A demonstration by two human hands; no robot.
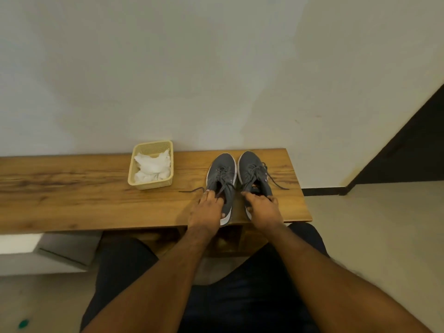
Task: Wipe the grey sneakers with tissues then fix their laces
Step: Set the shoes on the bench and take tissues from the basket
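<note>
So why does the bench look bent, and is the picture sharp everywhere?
In the head view, the wide lens bows the wooden bench and stretches the forearms; lighting is dim and soft, with faint shadows on the wall; the grey sneakers and both hands, left and right, look slightly soft; no glare.

Wooden bench (pixel 72 188): basket (pixel 151 183), sneakers (pixel 237 174).

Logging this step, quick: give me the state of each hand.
Left hand: grips the heel of the left grey knit sneaker.
Right hand: grips the heel of the right grey knit sneaker.
</note>
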